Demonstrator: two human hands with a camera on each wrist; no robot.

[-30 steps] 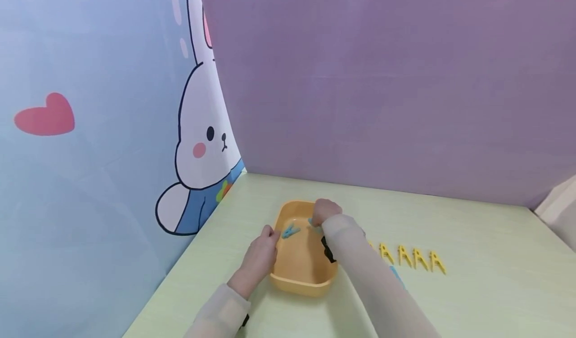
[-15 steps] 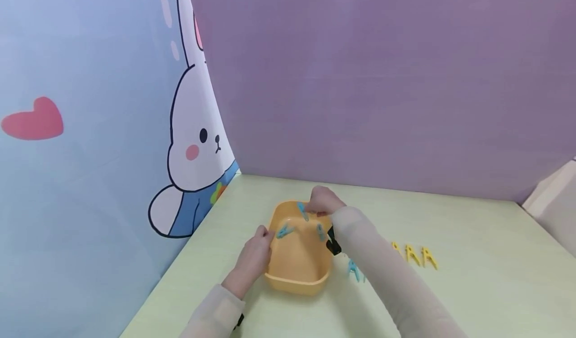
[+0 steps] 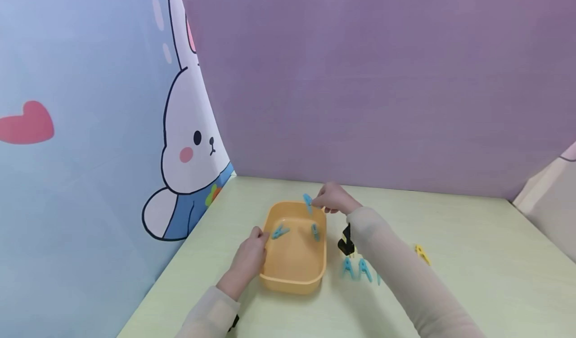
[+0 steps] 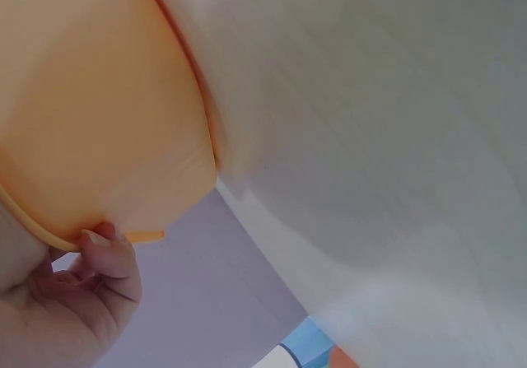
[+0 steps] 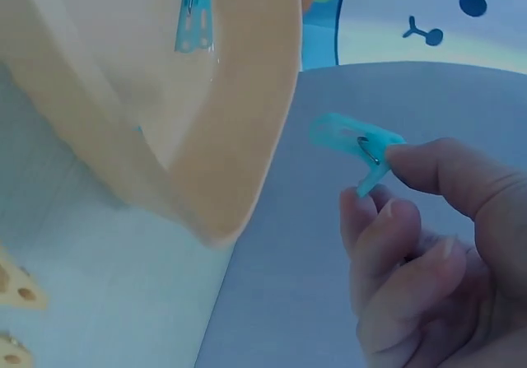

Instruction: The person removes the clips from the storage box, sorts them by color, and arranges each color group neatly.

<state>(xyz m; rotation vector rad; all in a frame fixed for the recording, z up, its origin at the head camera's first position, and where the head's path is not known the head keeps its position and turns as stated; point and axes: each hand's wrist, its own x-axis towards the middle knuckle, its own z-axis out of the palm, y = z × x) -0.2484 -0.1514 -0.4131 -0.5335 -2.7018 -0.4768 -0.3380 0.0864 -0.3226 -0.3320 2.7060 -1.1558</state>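
My left hand (image 3: pixel 249 255) grips the left rim of an orange plastic basin (image 3: pixel 292 263). In the left wrist view its thumb (image 4: pixel 107 253) lies over the basin's edge. Above the basin's far right corner, my right hand (image 3: pixel 335 198) pinches a blue clothespin (image 3: pixel 308 203). The right wrist view shows this clothespin (image 5: pixel 354 137) between thumb and fingers, just off the basin wall (image 5: pixel 247 113). Inside the basin lie two more blue clothespins, one at the left (image 3: pixel 280 232) and another at the right (image 3: pixel 315 232).
Right of the basin, several blue clothespins (image 3: pixel 365 270) lie on the pale table (image 3: pixel 486 278), partly behind my right sleeve. A yellow clothespin (image 3: pixel 423 254) shows beyond that sleeve. A purple wall (image 3: pixel 360 78) stands behind, and a rabbit-print wall (image 3: pixel 90 178) at the left.
My right hand has come up out of the basin with a blue clothespin and shifted right. My left hand keeps its grip on the rim. My right sleeve now covers most yellow clothespins.
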